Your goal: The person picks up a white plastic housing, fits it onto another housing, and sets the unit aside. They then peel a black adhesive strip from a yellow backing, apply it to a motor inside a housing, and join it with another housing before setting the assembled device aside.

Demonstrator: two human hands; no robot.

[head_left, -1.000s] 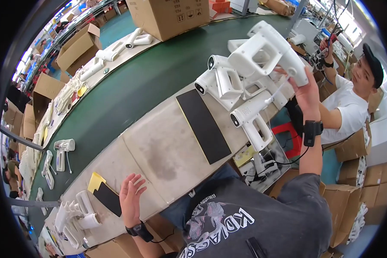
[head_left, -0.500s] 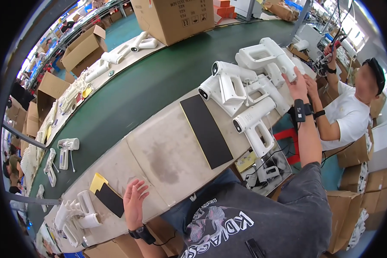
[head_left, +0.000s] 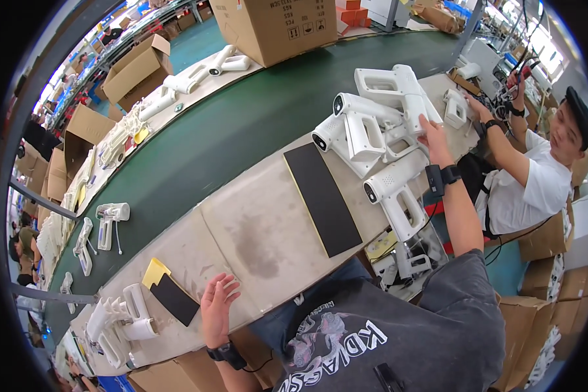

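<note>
My right hand point(head_left: 432, 140) grips the near end of a white pistol-shaped device point(head_left: 409, 98) with a loop handle, over a pile of similar units. Beside that hand lie other white devices with round dark-lensed ends: one atop the pile point(head_left: 366, 121), one nearer me point(head_left: 398, 189). My left hand point(head_left: 219, 304) hovers over the near table edge, fingers apart and slightly curled, holding nothing. Close to it lies a small black foam sheet point(head_left: 174, 299) with yellow backing. A larger black foam strip point(head_left: 323, 202) rests between my hands.
Past the worktable point(head_left: 242, 222) runs a green conveyor belt point(head_left: 242, 124) carrying several white housings. White parts point(head_left: 121, 326) are heaped at left. A large cardboard box point(head_left: 277, 29) stands beyond the belt. At right, a co-worker point(head_left: 529, 170) reaches toward another white device point(head_left: 455, 108).
My right hand has drawn the white device left and nearer over the pile. The co-worker's hand has moved away from mine to another white device. My left hand stays empty.
</note>
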